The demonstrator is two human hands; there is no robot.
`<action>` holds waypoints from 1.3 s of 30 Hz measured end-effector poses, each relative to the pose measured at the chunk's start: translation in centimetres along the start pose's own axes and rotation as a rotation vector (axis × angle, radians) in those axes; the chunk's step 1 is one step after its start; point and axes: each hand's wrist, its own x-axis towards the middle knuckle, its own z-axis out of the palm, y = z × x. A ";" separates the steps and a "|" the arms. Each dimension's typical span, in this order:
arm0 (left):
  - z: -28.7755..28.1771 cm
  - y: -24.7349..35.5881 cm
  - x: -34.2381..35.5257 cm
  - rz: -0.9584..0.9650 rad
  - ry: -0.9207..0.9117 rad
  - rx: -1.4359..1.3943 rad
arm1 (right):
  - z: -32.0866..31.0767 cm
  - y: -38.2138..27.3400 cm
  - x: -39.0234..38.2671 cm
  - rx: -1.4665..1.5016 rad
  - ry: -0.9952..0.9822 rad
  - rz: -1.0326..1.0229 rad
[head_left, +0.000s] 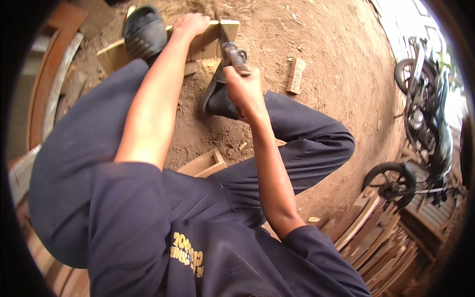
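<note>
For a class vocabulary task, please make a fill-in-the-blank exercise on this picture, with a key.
1. The right hand grips the tool by its ____.
2. The board has the person's ____ hand on it.
3. The small wooden block lies to the ____ of both hands.
4. Toward the picture's right edge is a two-wheeled ____ with an engine.

Missing words: handle; left; right; motorcycle.

Yellow lettering (186,255) on navy shirt (232,252), pale markings (297,72) on wooden block (295,84)

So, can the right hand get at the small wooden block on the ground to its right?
Probably not without letting go first: the right hand grips the saw. Otherwise the way looks free, with only dirt between hand and block.
</note>
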 end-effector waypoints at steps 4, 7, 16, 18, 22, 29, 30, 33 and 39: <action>0.2 -1.4 1.3 0.014 0.021 0.040 | -2.0 4.0 -7.6 -0.003 0.018 -0.193; -0.6 -1.1 0.6 -0.044 -0.072 0.113 | -2.7 4.0 -8.8 0.022 -0.008 -0.079; 0.3 -1.9 1.9 -0.068 -0.084 0.129 | -2.6 4.4 -8.3 -0.022 0.016 -0.219; -0.2 -1.1 1.6 -0.063 -0.116 0.139 | -3.3 4.0 -9.3 0.052 0.023 -0.099; 0.8 -0.9 2.0 -0.032 -0.151 0.119 | -1.0 0.5 -0.9 -0.073 -0.014 -0.075; -0.3 -0.8 1.5 0.001 -0.113 0.143 | -4.6 4.9 -10.0 -0.001 -0.034 -0.069; -0.1 -0.9 1.3 -0.015 -0.080 0.123 | -4.2 2.8 -8.4 -0.007 0.030 -0.082; 0.5 -1.2 2.1 -0.011 -0.098 0.136 | -0.5 2.5 -0.2 0.029 0.004 -0.122; -0.2 -1.8 1.0 -0.053 -0.087 0.165 | -3.3 4.8 -10.4 -0.014 0.013 -0.211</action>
